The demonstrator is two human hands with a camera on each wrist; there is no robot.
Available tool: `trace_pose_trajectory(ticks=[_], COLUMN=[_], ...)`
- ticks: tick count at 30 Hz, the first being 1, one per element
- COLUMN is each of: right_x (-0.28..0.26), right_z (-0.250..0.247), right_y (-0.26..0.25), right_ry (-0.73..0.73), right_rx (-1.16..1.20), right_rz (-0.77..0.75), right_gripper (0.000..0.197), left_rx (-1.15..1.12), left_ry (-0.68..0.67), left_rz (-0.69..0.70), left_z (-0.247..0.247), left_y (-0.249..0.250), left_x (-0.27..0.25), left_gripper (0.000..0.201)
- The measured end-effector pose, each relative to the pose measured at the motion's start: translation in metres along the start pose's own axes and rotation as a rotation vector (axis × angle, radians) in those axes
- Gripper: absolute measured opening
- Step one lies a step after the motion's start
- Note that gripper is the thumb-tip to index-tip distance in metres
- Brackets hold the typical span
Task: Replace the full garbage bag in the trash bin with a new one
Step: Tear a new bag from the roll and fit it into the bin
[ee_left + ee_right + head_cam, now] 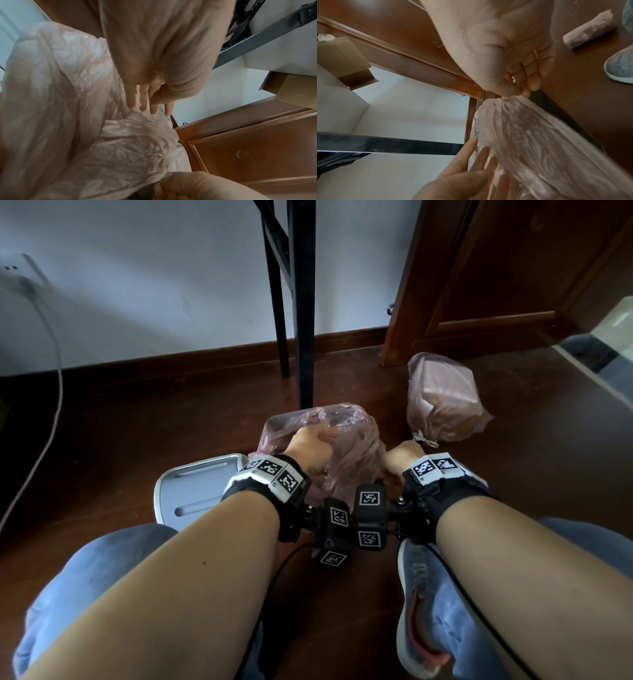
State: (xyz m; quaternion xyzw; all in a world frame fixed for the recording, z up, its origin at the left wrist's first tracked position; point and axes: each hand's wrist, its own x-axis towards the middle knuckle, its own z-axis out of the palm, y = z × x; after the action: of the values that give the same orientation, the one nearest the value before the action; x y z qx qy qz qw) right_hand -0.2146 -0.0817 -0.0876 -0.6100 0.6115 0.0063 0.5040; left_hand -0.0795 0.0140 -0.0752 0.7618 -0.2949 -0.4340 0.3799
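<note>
A new pink see-through garbage bag [349, 463] is bunched over the trash bin, which it hides. My left hand [310, 443] lies on top of the bag, its straight fingers [145, 102] pressing into the plastic [68, 108]. My right hand [402, 460] is at the bag's right side and pinches a gathered edge of the plastic [539, 135] between thumb and curled fingers [532, 81]. The full garbage bag [445, 402], tied with a white string, stands on the floor to the right. The grey bin lid [198, 491] lies to the left.
Black table legs [305, 337] stand just behind the bin. A brown door [513, 285] is at the back right. A white cable [51, 392] trails along the left floor. A roll of bags [589, 32] lies near my shoe [424, 611]. My knees crowd the foreground.
</note>
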Motion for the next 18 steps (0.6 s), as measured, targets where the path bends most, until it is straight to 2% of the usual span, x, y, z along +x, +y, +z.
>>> trace_pose_trajectory(ticks=[2, 7, 12, 16, 18], right_x=[0.002, 0.012, 0.008, 0.008, 0.009], right_z=[0.0, -0.005, -0.009, -0.012, -0.015], right_y=[0.002, 0.002, 0.002, 0.008, 0.012], right_ry=[-0.026, -0.105, -0.163, -0.047, -0.012], right_rx=[0.005, 0.073, 0.147, 0.156, 0.161], right_rz=[0.001, 0.016, 0.048, 0.066, 0.059], right_gripper=[0.03, 0.025, 0.017, 0.01, 0.015], left_rx=[0.027, -0.003, -0.025, -0.058, -0.08], left_ry=[-0.067, -0.342, -0.403, -0.401, -0.405], left_rz=[-0.048, -0.167, -0.181, -0.197, -0.186], left_z=[0.002, 0.002, 0.002, 0.005, 0.004], left_y=[-0.003, -0.008, -0.002, 0.002, 0.003], left_x=[0.003, 0.005, 0.004, 0.001, 0.002], left_gripper=[0.049, 0.044, 0.032, 0.03, 0.031])
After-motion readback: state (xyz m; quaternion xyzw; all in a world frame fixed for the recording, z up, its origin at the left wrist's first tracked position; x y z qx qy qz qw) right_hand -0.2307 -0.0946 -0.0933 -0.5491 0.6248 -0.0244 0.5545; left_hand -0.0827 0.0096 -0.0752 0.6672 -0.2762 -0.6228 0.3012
